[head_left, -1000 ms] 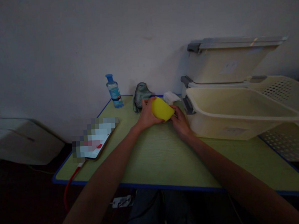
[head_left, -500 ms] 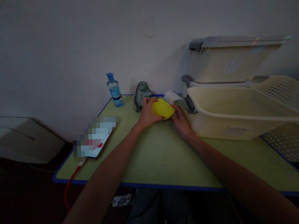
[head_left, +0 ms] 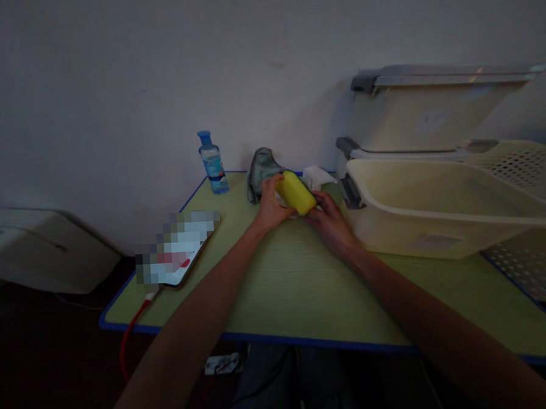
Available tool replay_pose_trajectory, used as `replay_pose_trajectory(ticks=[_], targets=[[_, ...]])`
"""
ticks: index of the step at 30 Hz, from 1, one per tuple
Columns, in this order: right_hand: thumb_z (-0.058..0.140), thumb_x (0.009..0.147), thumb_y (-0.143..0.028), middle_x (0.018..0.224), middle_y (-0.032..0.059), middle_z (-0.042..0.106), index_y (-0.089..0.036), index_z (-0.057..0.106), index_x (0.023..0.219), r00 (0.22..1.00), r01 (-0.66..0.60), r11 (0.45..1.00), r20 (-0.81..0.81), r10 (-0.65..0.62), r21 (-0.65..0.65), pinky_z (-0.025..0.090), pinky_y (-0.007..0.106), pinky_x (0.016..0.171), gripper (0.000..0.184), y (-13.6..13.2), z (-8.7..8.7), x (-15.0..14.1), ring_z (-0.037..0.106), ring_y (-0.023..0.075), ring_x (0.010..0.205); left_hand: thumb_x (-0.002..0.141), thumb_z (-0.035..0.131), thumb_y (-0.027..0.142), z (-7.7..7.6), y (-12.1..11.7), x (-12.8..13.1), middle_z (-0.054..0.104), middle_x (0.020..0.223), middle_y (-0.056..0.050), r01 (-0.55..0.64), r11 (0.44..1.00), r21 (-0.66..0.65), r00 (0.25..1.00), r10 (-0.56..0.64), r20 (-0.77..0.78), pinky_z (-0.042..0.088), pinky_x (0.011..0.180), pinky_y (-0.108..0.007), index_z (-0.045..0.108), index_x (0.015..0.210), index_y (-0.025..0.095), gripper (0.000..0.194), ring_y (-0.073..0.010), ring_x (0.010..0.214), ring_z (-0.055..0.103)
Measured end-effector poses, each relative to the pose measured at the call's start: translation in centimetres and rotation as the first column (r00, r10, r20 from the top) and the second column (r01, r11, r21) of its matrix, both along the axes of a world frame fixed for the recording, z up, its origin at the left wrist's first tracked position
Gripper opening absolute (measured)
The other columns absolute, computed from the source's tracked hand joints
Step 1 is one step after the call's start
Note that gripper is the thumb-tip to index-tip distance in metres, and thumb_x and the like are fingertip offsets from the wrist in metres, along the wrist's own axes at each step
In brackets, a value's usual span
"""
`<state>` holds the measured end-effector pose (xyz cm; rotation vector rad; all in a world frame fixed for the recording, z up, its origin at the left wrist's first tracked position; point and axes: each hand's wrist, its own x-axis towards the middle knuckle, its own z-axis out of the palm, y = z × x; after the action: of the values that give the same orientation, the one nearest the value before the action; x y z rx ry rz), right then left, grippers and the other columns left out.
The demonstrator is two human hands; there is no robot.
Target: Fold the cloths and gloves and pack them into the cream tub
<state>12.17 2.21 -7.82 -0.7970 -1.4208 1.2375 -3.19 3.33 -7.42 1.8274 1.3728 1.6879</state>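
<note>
A yellow sponge (head_left: 296, 193), a rounded block with a darker edge along its far side, is held up over the table between both my hands. My left hand (head_left: 273, 204) grips its left end, thumb below and fingers on top. At the lower right end, the fingers of my right hand (head_left: 332, 221) close on it, partly hidden behind the sponge. Just behind my left hand lies a grey-green mesh bag (head_left: 262, 167). A crumpled white cloth or tissue (head_left: 318, 178) lies beyond my right hand.
A blue bottle (head_left: 214, 169) stands at the table's back left. Nearer on the left lies a phone (head_left: 188, 258) with a red cable (head_left: 129, 334). To the right, a cream plastic bin (head_left: 406, 228) sits beside stacked bins (head_left: 414, 111). The table (head_left: 277, 290) has a blue edge.
The sponge has been turned in my hands and now shows a rounded block shape instead of a pointed oval. Both hands keep hold of it. The view has shifted slightly.
</note>
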Motion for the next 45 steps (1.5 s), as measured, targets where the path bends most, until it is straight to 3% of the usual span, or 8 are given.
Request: replay_pose_trajectory(ticks=[5, 10, 18, 20, 23, 29, 35, 45], targets=[[0.058, 0.070, -0.023, 0.123, 0.0017, 0.051, -0.029, 0.053, 0.104, 0.999, -0.043, 0.982, 0.041, 0.036, 0.183, 0.041, 0.042, 0.098, 0.035, -0.7, 0.1, -0.2, 0.051, 0.0185, 0.111, 0.040, 0.080, 0.016, -0.2, 0.3, 0.2, 0.038, 0.128, -0.011, 0.231, 0.969, -0.092, 0.945, -0.201, 0.259, 0.043, 0.088, -0.043, 0.037, 0.114, 0.025, 0.087, -0.0250, 0.105, 0.051], [0.059, 0.068, -0.017, 0.131, 0.0036, 0.042, -0.028, 0.059, 0.098, 0.986, 0.021, 0.950, 0.148, -0.070, 0.311, 0.039, 0.044, 0.099, 0.032, -0.5, 0.0, 0.4, 0.041, 0.0214, 0.123, 0.045, 0.075, 0.016, 0.5, -0.1, 0.1, 0.053, 0.105, -0.003, 0.507, 0.848, -0.155, 0.786, -0.382, 0.486, 0.045, 0.070, -0.031, 0.036, 0.115, 0.027, 0.081, -0.0162, 0.081, 0.057], [0.057, 0.066, -0.007, 0.131, -0.0007, 0.045, -0.032, 0.064, 0.096, 0.884, -0.010, 0.803, 0.381, -0.272, 0.596, 0.029, 0.052, 0.103, 0.039, -1.4, 0.4, 0.2, 0.040, 0.0243, 0.123, 0.065, 0.059, 0.034, 1.3, -0.3, -0.8, 0.052, 0.067, 0.004, 0.571, 0.802, -0.174, 0.579, -0.243, 0.778, 0.037, 0.053, -0.023, 0.048, 0.092, 0.025, 0.030, -0.0108, 0.055, 0.049], [0.059, 0.066, -0.007, 0.130, -0.0006, 0.047, -0.032, 0.064, 0.096, 0.872, -0.018, 0.791, 0.397, -0.287, 0.612, 0.029, 0.052, 0.102, 0.039, -1.4, 0.4, 0.1, 0.041, 0.0247, 0.121, 0.065, 0.062, 0.040, 1.4, -0.4, -0.7, 0.053, 0.067, 0.004, 0.564, 0.809, -0.163, 0.573, -0.242, 0.783, 0.038, 0.053, -0.023, 0.048, 0.089, 0.025, 0.031, -0.0111, 0.057, 0.050], [0.061, 0.065, -0.009, 0.128, 0.0027, 0.048, -0.030, 0.060, 0.103, 0.881, -0.025, 0.791, 0.387, -0.271, 0.611, 0.031, 0.050, 0.102, 0.044, -1.4, 0.5, 0.2, 0.042, 0.0244, 0.121, 0.056, 0.072, 0.031, 1.4, -0.6, -0.5, 0.056, 0.073, 0.006, 0.550, 0.824, -0.137, 0.602, -0.277, 0.749, 0.040, 0.059, -0.023, 0.046, 0.089, 0.025, 0.043, -0.0101, 0.061, 0.052], [0.067, 0.061, -0.014, 0.136, 0.0071, 0.036, -0.031, 0.041, 0.126, 0.910, 0.012, 0.828, 0.337, -0.241, 0.561, 0.041, 0.048, 0.094, 0.072, -1.6, 0.7, 0.2, 0.036, 0.0267, 0.124, 0.053, 0.074, 0.026, 1.2, -0.6, -0.8, 0.060, 0.080, 0.004, 0.566, 0.813, -0.136, 0.617, -0.309, 0.724, 0.045, 0.072, -0.030, 0.047, 0.092, 0.024, 0.048, -0.0140, 0.073, 0.058], [0.069, 0.057, -0.016, 0.135, 0.0090, 0.034, -0.032, 0.030, 0.131, 0.924, 0.063, 0.888, 0.309, -0.224, 0.455, 0.050, 0.041, 0.080, 0.086, -1.2, 0.2, 0.0, 0.046, 0.0258, 0.110, 0.053, 0.077, 0.022, 0.8, -0.4, -1.1, 0.063, 0.085, 0.003, 0.587, 0.801, -0.115, 0.603, -0.339, 0.722, 0.047, 0.081, -0.037, 0.047, 0.099, 0.024, 0.054, -0.0175, 0.083, 0.062], [0.071, 0.056, -0.022, 0.134, 0.0092, 0.036, -0.032, 0.028, 0.131, 0.903, 0.035, 0.867, 0.356, -0.240, 0.497, 0.039, 0.051, 0.095, 0.087, -0.6, -0.3, 0.0, 0.039, 0.0301, 0.120, 0.051, 0.079, 0.025, 0.3, -0.1, -1.2, 0.066, 0.088, -0.002, 0.608, 0.780, -0.150, 0.615, -0.343, 0.710, 0.048, 0.082, -0.036, 0.059, 0.095, 0.019, 0.048, -0.0199, 0.086, 0.063]])
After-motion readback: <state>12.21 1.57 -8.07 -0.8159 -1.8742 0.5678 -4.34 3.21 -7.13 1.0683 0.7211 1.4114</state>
